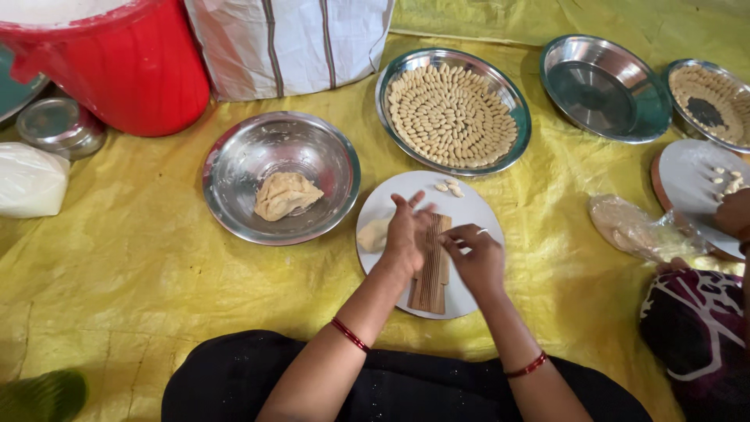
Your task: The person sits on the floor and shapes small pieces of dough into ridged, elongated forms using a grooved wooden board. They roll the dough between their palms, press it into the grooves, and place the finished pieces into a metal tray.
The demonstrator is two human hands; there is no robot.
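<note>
Steel bowl (234, 160) with dough lump (286, 194) sits left of white plate (469, 211). Our left hand (406, 238), fingers spread wide, rests flat on ridged wooden board (432, 277) lying on plate. Our right hand (476, 258) just beside, fingertips pinched narrow against board; whether dough is held, cannot tell. Tray of shaped pieces (453, 113) beyond.

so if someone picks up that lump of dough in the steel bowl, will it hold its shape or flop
The dough lump would probably sag and dent under fingers: its surface shows soft folds. It looks dense, so likely heavy for its size. Lying slumped in the steel bowl, it seems unlikely to roll, and may stick slightly.
</note>
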